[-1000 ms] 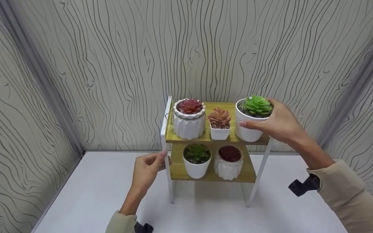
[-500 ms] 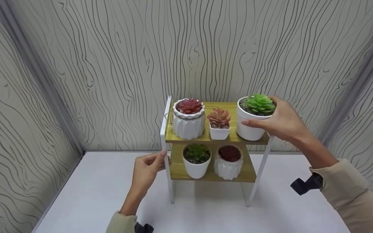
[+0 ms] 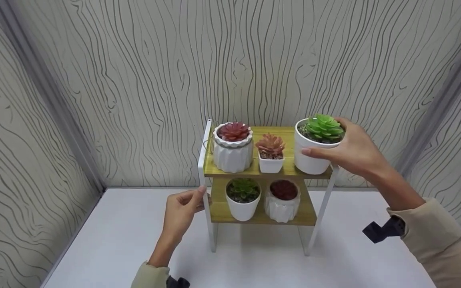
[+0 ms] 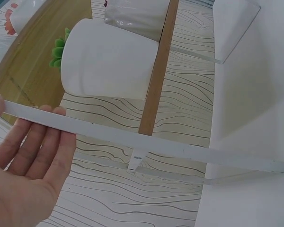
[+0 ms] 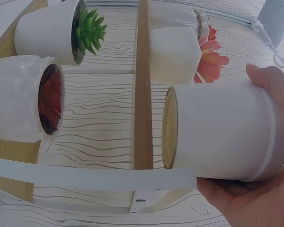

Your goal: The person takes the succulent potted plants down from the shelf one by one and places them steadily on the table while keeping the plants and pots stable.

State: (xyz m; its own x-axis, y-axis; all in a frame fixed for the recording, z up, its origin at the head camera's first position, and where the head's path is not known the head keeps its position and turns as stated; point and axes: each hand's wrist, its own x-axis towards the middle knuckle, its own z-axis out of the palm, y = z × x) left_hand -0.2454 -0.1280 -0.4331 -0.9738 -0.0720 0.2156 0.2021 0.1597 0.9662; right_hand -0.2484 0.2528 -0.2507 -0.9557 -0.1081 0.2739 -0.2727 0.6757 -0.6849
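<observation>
My right hand (image 3: 356, 150) grips a round white pot (image 3: 310, 162) with a bright green succulent (image 3: 323, 128), at the right end of a two-tier plant stand (image 3: 268, 220). In the right wrist view a gap shows between the base of this white pot (image 5: 222, 132) and the top board (image 5: 143, 94). With thumb and fingers my left hand (image 3: 178, 212) holds the stand's left white post (image 4: 104, 128). A fluted pot with a red succulent (image 3: 233, 154) and a small square pot with a pink succulent (image 3: 271, 164) stand on the top tier.
On the lower tier are a white pot with a green succulent (image 3: 243, 208) and a fluted pot with a dark red succulent (image 3: 282, 208). The stand is on a white table (image 3: 134, 240), before a wood-grain patterned wall (image 3: 154, 80).
My right hand has shifted a little to the right, carrying the bright green succulent's pot with it, away from the small square pot. The left hand keeps its place on the post.
</observation>
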